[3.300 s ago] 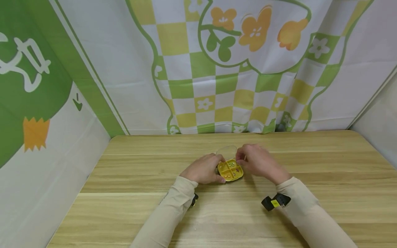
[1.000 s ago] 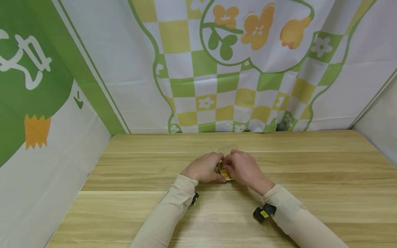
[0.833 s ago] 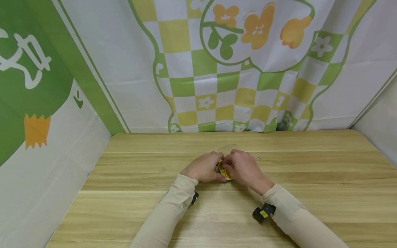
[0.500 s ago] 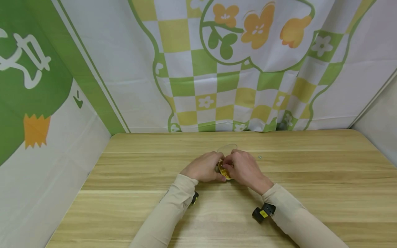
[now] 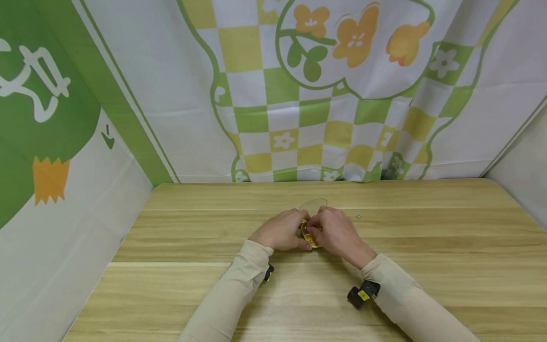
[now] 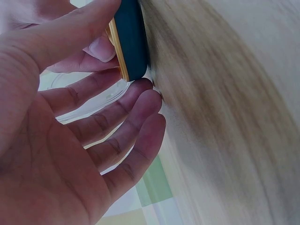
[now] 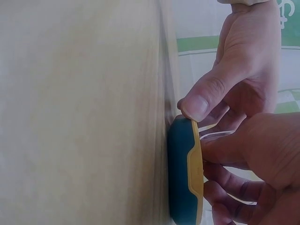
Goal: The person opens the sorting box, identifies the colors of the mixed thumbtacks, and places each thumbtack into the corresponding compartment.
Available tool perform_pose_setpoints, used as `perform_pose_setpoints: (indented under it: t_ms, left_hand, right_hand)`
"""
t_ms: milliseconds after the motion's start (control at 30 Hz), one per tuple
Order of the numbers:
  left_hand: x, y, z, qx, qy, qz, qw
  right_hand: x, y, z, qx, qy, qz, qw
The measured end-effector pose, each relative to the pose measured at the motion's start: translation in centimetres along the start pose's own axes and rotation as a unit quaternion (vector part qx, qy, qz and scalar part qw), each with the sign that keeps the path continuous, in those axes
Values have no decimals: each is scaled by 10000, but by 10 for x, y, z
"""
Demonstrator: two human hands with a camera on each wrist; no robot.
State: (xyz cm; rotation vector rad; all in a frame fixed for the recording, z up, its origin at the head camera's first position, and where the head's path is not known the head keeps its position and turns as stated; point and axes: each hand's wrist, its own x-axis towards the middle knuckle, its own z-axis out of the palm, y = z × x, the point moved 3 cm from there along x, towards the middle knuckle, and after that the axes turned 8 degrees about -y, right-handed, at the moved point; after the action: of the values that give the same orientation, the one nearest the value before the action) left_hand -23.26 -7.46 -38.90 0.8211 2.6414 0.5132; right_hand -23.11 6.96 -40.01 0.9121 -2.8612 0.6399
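Note:
A small pill box [image 5: 306, 234] with yellow compartments and a dark teal underside [image 7: 182, 171] is on the table, its clear lid [image 5: 314, 204] raised at the back. My left hand [image 5: 282, 231] grips the box from the left, thumb at the near edge and fingers at the far side. From the right, my right hand [image 5: 337, 235] reaches over the box with bent thumb and fingers inside it, covering its right half. Those fingertips are hidden, so I cannot tell whether they pinch anything. A tiny silvery piece [image 5: 358, 216] lies on the table, right of the box.
The wooden table [image 5: 171, 285] spreads around both hands. Behind it hangs a curtain [image 5: 299, 118] with green and yellow checks and flowers. Black wrist cameras [image 5: 363, 293] are strapped over the beige sleeves [image 5: 410, 294].
Since the oldest frame my right hand has moved left from the box's right edge to over its compartments. The tiny silvery piece now shows on the table. Over the last second both hands barely move.

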Motion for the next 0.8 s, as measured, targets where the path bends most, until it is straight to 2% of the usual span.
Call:
perform_pose_setpoints:
  t_ms: [800]
  left_hand:
    - [1, 0, 1, 16, -4, -26, 10000]
  right_hand:
    - [-1, -1, -1, -42, 79, -60, 9999]
